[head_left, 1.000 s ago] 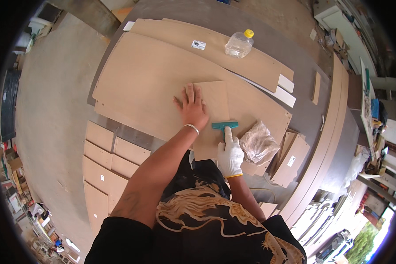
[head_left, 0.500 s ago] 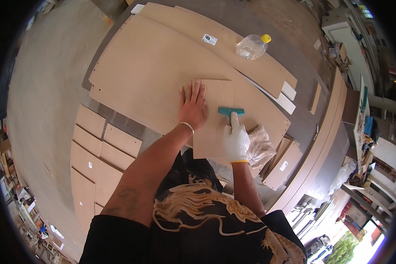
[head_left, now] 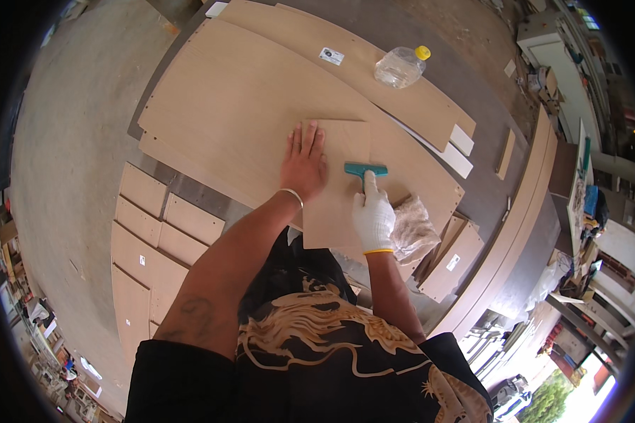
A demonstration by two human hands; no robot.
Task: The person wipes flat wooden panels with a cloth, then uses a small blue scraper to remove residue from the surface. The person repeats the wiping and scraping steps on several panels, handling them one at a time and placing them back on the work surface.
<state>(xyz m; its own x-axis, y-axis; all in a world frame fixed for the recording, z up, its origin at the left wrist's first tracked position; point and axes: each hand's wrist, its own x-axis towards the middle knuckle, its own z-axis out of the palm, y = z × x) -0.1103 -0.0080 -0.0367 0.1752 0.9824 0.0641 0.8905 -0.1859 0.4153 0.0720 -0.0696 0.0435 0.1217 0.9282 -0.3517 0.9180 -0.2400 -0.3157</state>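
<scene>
Board (head_left: 331,218), small and tan, lies flat at the centre of the frame on a much larger panel (head_left: 233,92). The left hand (head_left: 303,166), bare and palm down, rests at the board's left edge, fingers stretched toward the top of the frame with narrow gaps between them and grasping nothing; a pale bracelet (head_left: 293,195) circles that wrist. The right hand (head_left: 374,211), in a white knit glove with a yellow hem, is wrapped round a teal scraper (head_left: 365,170), 1 finger pointing along it; the scraper's wide head sits crosswise at the board's right edge, though I cannot tell whether its blade touches the wood. Just right of the glove, a crumpled cloth (head_left: 415,229) lies near the panel's lower right corner. At the upper right, a clear bottle (head_left: 400,68) with a yellow cap rests on a labelled panel (head_left: 289,35), and 2 white pieces (head_left: 457,161) jut out below it. Tan boards (head_left: 148,236) overlap at the lower left, more pieces (head_left: 450,266) lean together right of centre, and long strips (head_left: 504,240) curve down the right side.
</scene>
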